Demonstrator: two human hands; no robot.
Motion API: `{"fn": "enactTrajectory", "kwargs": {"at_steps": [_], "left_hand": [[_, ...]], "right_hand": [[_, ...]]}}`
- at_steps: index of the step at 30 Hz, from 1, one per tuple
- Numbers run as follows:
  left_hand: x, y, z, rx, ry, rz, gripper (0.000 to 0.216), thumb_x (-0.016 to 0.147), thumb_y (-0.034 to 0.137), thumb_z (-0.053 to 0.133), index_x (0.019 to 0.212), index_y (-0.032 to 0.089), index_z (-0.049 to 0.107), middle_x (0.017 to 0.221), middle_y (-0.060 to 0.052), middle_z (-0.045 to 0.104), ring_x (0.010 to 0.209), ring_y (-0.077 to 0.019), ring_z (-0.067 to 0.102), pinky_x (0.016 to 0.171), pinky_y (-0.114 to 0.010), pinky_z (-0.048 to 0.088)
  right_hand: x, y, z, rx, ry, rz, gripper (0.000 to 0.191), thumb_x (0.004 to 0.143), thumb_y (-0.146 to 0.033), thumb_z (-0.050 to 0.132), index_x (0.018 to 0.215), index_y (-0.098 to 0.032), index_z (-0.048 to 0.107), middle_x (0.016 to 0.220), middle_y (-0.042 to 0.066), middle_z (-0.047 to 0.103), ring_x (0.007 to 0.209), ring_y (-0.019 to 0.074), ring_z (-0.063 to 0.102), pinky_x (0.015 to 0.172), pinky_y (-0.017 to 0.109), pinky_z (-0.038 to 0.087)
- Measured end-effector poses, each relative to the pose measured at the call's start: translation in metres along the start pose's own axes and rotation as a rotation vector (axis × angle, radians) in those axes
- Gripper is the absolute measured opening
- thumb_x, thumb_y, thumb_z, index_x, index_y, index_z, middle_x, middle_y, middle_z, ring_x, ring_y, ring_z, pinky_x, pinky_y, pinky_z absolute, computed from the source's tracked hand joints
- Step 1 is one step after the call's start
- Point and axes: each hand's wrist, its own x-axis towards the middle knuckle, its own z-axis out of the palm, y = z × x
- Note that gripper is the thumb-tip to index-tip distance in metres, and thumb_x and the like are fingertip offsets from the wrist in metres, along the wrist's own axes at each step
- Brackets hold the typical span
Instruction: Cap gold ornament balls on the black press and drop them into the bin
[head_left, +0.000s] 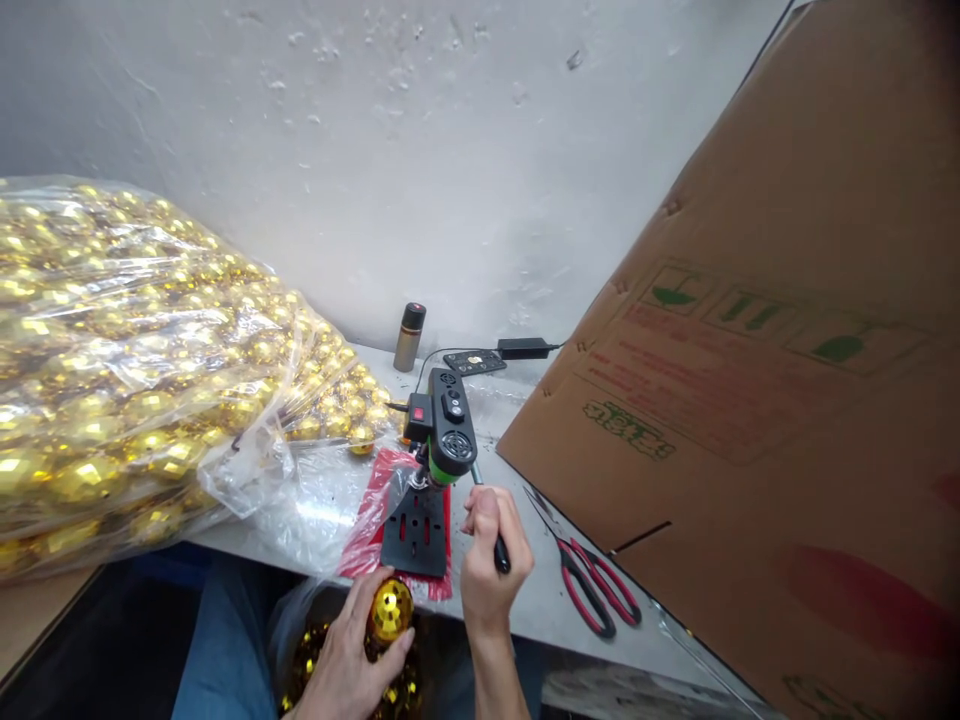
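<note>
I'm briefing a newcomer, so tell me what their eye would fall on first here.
Probably the big clear bag of gold balls filling the left side. Next, the large brown box on the right. Between them stands a black machine, with a single ball in the left grip just in front of it.

Pale grey wall [450, 150] with scattered chips, whitish worktop [541, 600] below, dimmer light upper left
</note>
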Motion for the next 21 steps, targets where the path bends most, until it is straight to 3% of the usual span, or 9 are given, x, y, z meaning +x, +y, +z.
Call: {"fn": "enactTrajectory", "kwargs": {"at_steps": [2,5,7,9,11,14,16,18,21], "left_hand": [[-0.001,-0.003,-0.003,0.003,-0.037,0.011,0.049,0.092,0.041,0.064,0.138,0.026,0.063,0.138,-0.011,0.072,0.127,-0.0303,0.069,0.109,-0.046,0.058],[-0.003,-0.009,-0.007,0.016,-0.087,0.035,0.049,0.094,0.041,0.064,0.140,0.026,0.062,0.140,-0.010,0.072,0.129,-0.0283,0.069,0.112,-0.044,0.056],[-0.003,-0.011,-0.010,0.014,-0.101,0.041,0.047,0.094,0.042,0.064,0.139,0.026,0.064,0.140,-0.010,0.072,0.129,-0.0279,0.069,0.112,-0.043,0.056],[-0.003,-0.011,-0.013,0.006,-0.136,0.038,0.044,0.095,0.042,0.064,0.136,0.027,0.065,0.142,-0.011,0.070,0.131,-0.0283,0.068,0.112,-0.043,0.055],[-0.003,-0.011,-0.016,-0.004,-0.189,0.031,0.041,0.096,0.042,0.064,0.134,0.027,0.066,0.145,-0.012,0.068,0.134,-0.0286,0.065,0.112,-0.043,0.055],[-0.003,-0.013,-0.019,-0.037,-0.234,0.006,0.038,0.096,0.043,0.064,0.129,0.026,0.066,0.147,-0.013,0.067,0.135,-0.0291,0.065,0.112,-0.044,0.054],[-0.006,-0.015,-0.017,-0.074,-0.247,-0.026,0.038,0.095,0.045,0.066,0.127,0.025,0.063,0.142,-0.015,0.069,0.130,-0.0289,0.068,0.109,-0.044,0.057],[-0.011,-0.018,-0.012,-0.110,-0.256,-0.051,0.039,0.095,0.045,0.064,0.127,0.024,0.058,0.135,-0.014,0.073,0.120,-0.0275,0.073,0.104,-0.042,0.060],[-0.019,-0.020,-0.003,-0.150,-0.264,-0.027,0.034,0.098,0.045,0.057,0.124,0.024,0.053,0.135,-0.016,0.071,0.113,-0.0261,0.075,0.099,-0.041,0.061]], "right_hand": [[-0.002,0.003,-0.001,-0.020,0.003,0.001,0.029,0.105,-0.028,0.053,0.078,-0.020,0.059,0.080,0.000,0.062,0.066,0.0115,0.056,0.062,0.025,0.045],[-0.009,0.009,-0.003,-0.031,0.077,0.047,0.013,0.098,-0.033,0.066,0.100,-0.020,0.066,0.111,0.008,0.070,0.076,0.0136,0.065,0.067,0.027,0.053],[-0.020,0.013,-0.006,-0.043,0.151,0.120,0.028,0.095,-0.036,0.070,0.117,-0.021,0.064,0.128,0.013,0.067,0.083,0.0154,0.069,0.070,0.029,0.057],[-0.036,0.018,-0.013,-0.060,0.162,0.206,0.033,0.096,-0.038,0.068,0.124,-0.021,0.062,0.131,0.015,0.067,0.084,0.0160,0.071,0.068,0.028,0.058],[-0.057,0.024,-0.024,-0.068,0.070,0.264,0.029,0.099,-0.037,0.063,0.123,-0.020,0.064,0.125,0.014,0.071,0.082,0.0163,0.073,0.064,0.026,0.059],[-0.096,0.035,-0.043,-0.103,-0.125,0.267,0.020,0.099,-0.033,0.064,0.111,-0.020,0.072,0.116,0.013,0.075,0.094,0.0196,0.077,0.075,0.026,0.063],[-0.122,0.041,-0.052,-0.106,-0.215,0.303,0.020,0.098,-0.032,0.065,0.112,-0.020,0.074,0.118,0.013,0.076,0.096,0.0199,0.078,0.073,0.023,0.064],[-0.145,0.044,-0.055,-0.071,-0.265,0.385,0.026,0.098,-0.037,0.065,0.117,-0.021,0.074,0.122,0.013,0.076,0.099,0.0205,0.079,0.074,0.022,0.064],[-0.171,0.044,-0.051,-0.002,-0.236,0.551,0.040,0.099,-0.050,0.063,0.127,-0.023,0.072,0.129,0.011,0.075,0.118,0.0228,0.074,0.097,0.027,0.061]]}}
